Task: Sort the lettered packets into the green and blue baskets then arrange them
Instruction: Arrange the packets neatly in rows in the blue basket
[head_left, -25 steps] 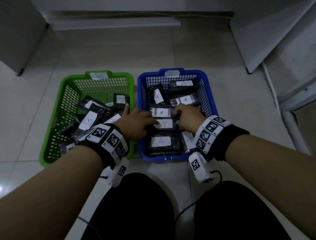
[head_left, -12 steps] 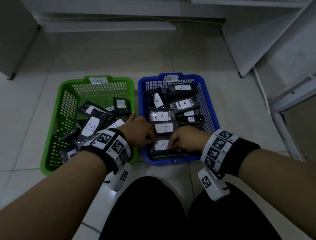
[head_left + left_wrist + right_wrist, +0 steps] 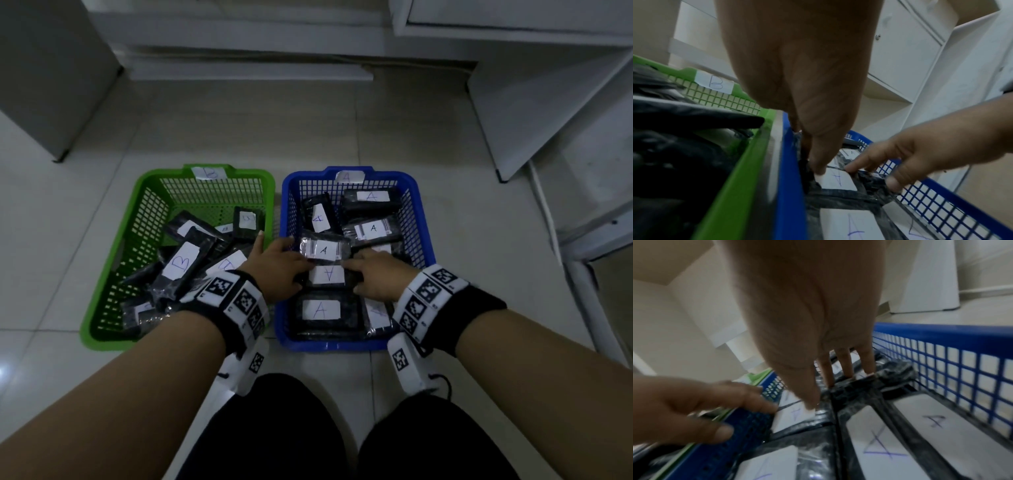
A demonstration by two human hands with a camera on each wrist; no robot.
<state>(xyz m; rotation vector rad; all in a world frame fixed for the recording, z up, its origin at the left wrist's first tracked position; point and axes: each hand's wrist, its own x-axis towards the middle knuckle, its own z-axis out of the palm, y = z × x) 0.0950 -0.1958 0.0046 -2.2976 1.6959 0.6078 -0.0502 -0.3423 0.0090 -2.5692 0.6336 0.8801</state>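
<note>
Side by side on the tiled floor stand a green basket (image 3: 171,172) tagged B and a blue basket (image 3: 387,175) tagged A. Black packets labelled B (image 3: 180,262) lie jumbled in the green one. Several A packets lie in the blue one. Both hands reach into the blue basket. My left hand (image 3: 291,270) touches the left edge of the middle A packet (image 3: 327,275) with relaxed fingers. My right hand (image 3: 363,274) lays straight fingers on its right side. In the wrist views the thumb tips of the left hand (image 3: 818,168) and right hand (image 3: 812,405) rest on that packet's white label (image 3: 793,417).
A barcode-labelled A packet (image 3: 324,250) lies just behind the hands and another A packet (image 3: 320,310) in front of them. White cupboards (image 3: 513,102) stand behind and to the right, a grey cabinet (image 3: 44,68) at the left. My knees (image 3: 274,428) are close to the baskets.
Half a second ago both hands were on the front A packet near the blue basket's near wall. They have moved away from me onto the packet behind it.
</note>
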